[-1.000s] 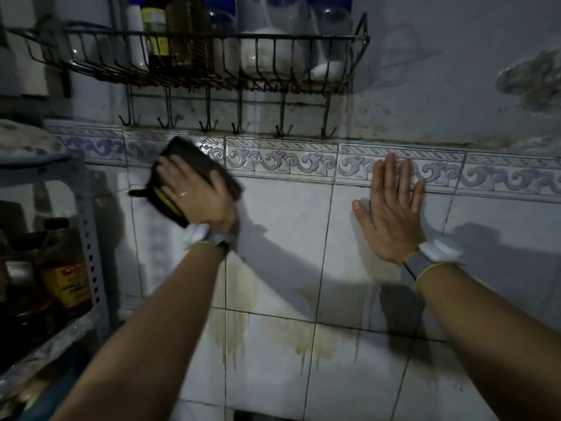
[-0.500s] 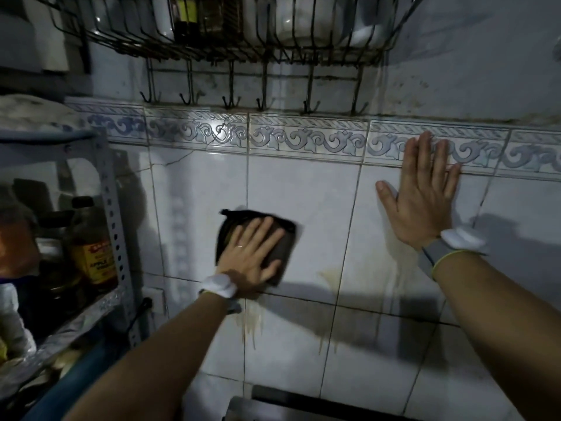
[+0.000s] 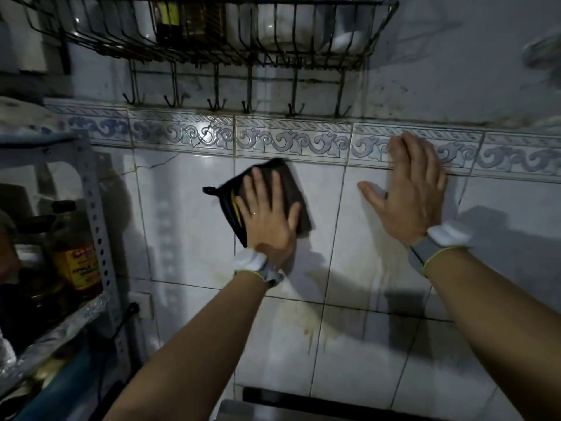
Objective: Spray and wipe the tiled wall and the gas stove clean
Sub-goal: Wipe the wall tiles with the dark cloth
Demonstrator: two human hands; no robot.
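The cloth (image 3: 274, 177) lies flat on the wall (image 3: 182, 226), just under the border (image 3: 291, 141), pressed by the left hand (image 3: 267, 220) with straight, spread fingers. The right hand (image 3: 406, 192) braces flat beside it, fingers straight, holding nothing. Unpinched, the cloth could slip on wet tile. A high stroke might snag the hooks (image 3: 249, 104).

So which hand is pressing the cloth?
The left hand, fingers straight on the dark cloth below the patterned border; the right hand lies flat on the tiled wall, holding nothing.

White tiled wall (image 3: 376, 226) with blue scroll border (image 3: 291, 141); dark brown cloth (image 3: 282, 183).
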